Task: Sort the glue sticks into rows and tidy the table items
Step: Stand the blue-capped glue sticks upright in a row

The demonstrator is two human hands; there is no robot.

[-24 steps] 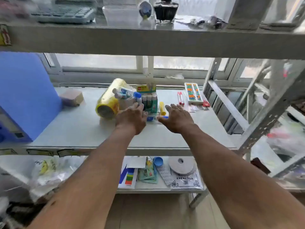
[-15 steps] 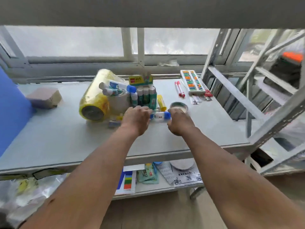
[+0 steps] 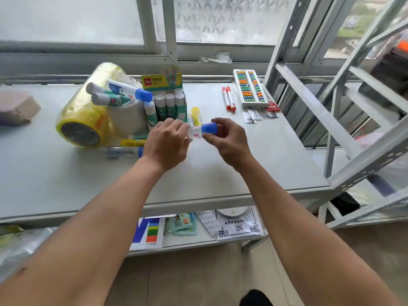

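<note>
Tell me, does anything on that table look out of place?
Yes. Three glue sticks lie piled loosely across the white tape roll and the yellow film roll, not standing in the green display box with the others.

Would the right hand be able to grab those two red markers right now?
Probably not at once: the right hand shares a blue-capped glue stick with the left hand. The table between it and the red markers looks clear.

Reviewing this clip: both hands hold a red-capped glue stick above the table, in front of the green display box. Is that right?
Not quite: the head view shows the cap is blue, not red. Both the left hand and right hand hold the glue stick above the table, in front of the green display box.
</note>
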